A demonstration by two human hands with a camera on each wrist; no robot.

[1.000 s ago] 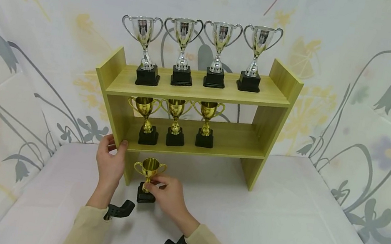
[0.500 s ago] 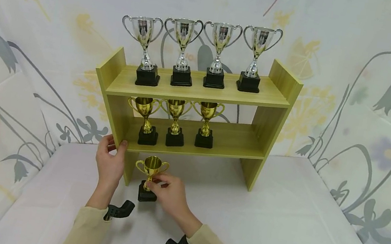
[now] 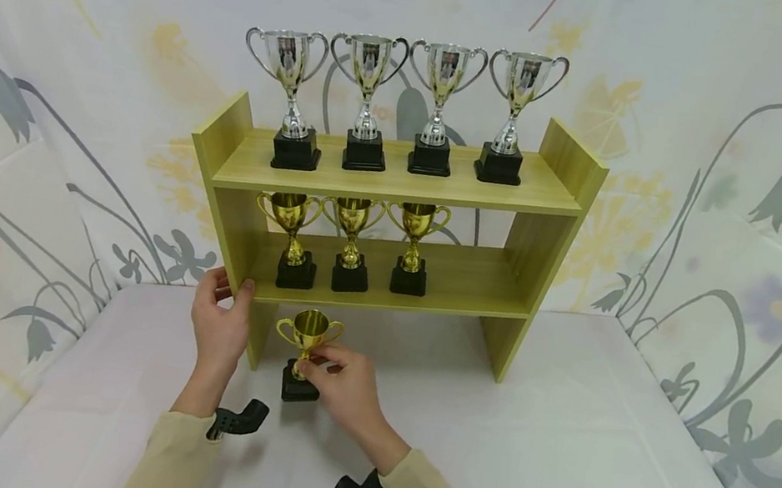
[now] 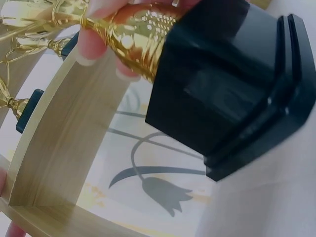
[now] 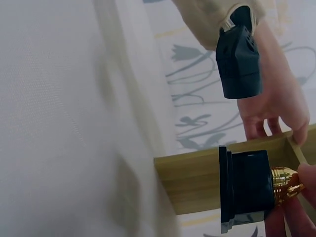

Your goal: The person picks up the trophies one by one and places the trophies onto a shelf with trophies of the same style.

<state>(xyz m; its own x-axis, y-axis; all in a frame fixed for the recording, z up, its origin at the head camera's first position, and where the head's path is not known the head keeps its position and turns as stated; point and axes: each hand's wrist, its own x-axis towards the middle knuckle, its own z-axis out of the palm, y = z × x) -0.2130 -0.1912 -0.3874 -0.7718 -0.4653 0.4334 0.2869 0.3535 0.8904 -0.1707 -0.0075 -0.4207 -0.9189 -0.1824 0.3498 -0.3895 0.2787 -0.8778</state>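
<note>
My right hand [image 3: 350, 390] pinches a gold trophy cup [image 3: 310, 331] by its stem, thumb against fingers. The cup is upright in front of the lower left of a wooden shelf [image 3: 398, 197]. Its black base [image 5: 249, 180] appears off the white tabletop in the right wrist view. Large in the left wrist view, the same black base [image 4: 222, 84] hides part of the holding fingers. My left hand [image 3: 221, 328] grips the shelf's left side panel at the lower board, thumb in front; some fingertips are hidden behind the panel.
Several silver trophy cups [image 3: 370, 64] stand in a row on the top board. Three gold trophy cups [image 3: 354, 217] stand on the lower board, left of its bare right part. A white cloth [image 3: 559, 438] covers the table, and a flowered backdrop [image 3: 716, 200] hangs behind.
My right hand and the gold trophy cup have shifted slightly right and upward in the head view. My left hand has stayed on the side panel.
</note>
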